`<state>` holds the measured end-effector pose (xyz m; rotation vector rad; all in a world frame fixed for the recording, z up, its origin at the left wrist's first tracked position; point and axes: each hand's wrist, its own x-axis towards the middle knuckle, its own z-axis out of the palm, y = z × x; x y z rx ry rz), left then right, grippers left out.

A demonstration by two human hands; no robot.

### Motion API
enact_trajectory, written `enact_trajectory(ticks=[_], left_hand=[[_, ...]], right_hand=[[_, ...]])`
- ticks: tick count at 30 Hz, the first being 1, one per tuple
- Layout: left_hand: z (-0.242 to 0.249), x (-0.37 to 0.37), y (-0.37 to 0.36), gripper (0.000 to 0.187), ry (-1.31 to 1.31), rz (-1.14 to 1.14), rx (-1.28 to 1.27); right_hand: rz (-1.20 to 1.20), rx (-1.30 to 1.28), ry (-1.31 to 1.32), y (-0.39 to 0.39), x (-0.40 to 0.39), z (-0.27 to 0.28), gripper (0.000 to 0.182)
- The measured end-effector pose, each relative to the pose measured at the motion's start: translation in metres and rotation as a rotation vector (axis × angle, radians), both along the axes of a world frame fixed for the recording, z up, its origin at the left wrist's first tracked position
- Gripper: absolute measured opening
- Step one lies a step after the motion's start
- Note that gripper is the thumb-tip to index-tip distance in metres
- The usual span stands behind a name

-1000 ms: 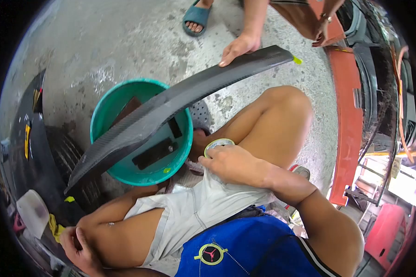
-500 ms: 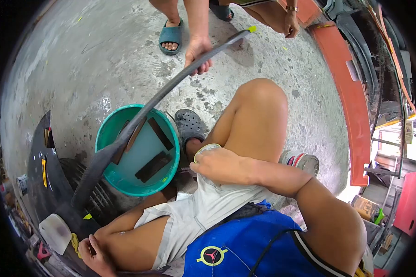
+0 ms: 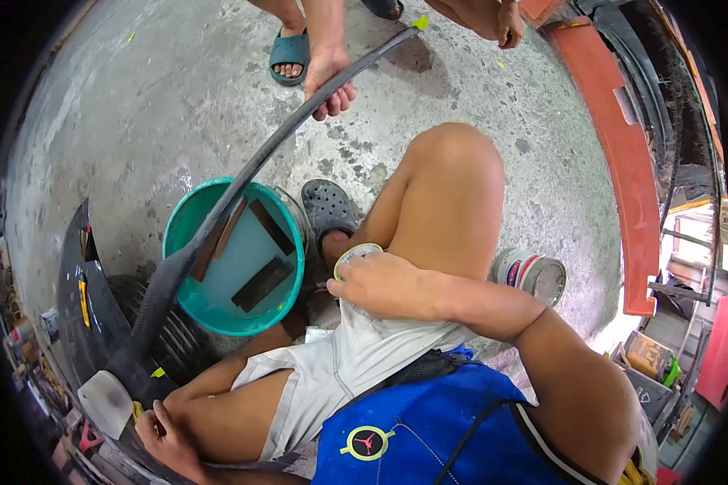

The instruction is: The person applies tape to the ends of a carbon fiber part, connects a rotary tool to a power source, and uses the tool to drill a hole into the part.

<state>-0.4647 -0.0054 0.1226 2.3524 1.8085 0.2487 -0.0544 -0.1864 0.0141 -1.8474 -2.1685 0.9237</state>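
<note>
My right hand (image 3: 388, 283) is closed around a small round thing with a yellowish rim (image 3: 357, 257), possibly a tape roll, above my lap. My left hand (image 3: 168, 440) lies by my left thigh, its fingers loosely curled with a gap at the thumb and nothing visible inside. Beside it are a whitish flat pad (image 3: 105, 402) and a bit of yellow material (image 3: 138, 411). A long dark curved strip (image 3: 255, 166) with a bright yellow-green tip slants over the bucket. Another person's hand (image 3: 329, 81) grips its upper part; neither of my hands visibly touches it.
The teal bucket (image 3: 170, 242) holds cloudy water and several dark blocks (image 3: 264, 283). A yellow cutter knife (image 3: 83, 301) lies on a glossy dark panel (image 3: 97, 335) at left. A paint can (image 3: 542, 279) sits right of my knee. An orange-red panel (image 3: 615, 162) stands farther right.
The other person's hand and the dark strip have shifted slightly up and left. The whole view has moved a little. My hands keep nearly the same pose.
</note>
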Motion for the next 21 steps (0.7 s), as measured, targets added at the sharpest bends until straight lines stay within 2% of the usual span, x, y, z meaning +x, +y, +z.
enact_trajectory(ticks=[3, 6, 8, 9, 11, 17, 18, 19, 21], left_hand=[[-0.003, -0.012, 0.006, 0.034, 0.039, 0.084, -0.035], [-0.008, -0.015, 0.003, 0.033, -0.039, 0.241, 0.001], [-0.007, 0.0, 0.006, 0.033, 0.031, -0.217, 0.322], [-0.006, 0.002, 0.006, 0.033, 0.044, -0.202, 0.321], [0.0, 0.007, 0.007, 0.032, 0.022, -0.004, 0.016], [-0.005, -0.019, 0.008, 0.033, -0.019, 0.15, 0.039], [-0.003, -0.013, 0.007, 0.032, -0.024, 0.175, 0.055], [-0.003, -0.007, 0.007, 0.032, -0.02, 0.177, 0.043], [-0.007, 0.005, 0.008, 0.03, -0.035, -0.046, 0.178]], right_hand=[[-0.02, 0.013, 0.012, 0.0, 0.0, 0.003, 0.025], [-0.027, 0.017, 0.014, 0.001, 0.003, 0.008, 0.021], [-0.005, 0.011, 0.033, 0.001, 0.0, 0.009, 0.021], [-0.006, 0.022, 0.026, 0.001, 0.001, 0.009, 0.022], [0.004, 0.038, 0.023, 0.005, 0.003, 0.01, 0.023], [0.02, -0.014, 0.004, 0.01, 0.004, 0.012, 0.023], [0.027, -0.006, 0.019, 0.011, 0.005, 0.012, 0.03], [0.035, -0.003, 0.034, 0.011, 0.005, 0.011, 0.037], [0.047, -0.039, 0.03, 0.013, 0.004, 0.015, 0.037]])
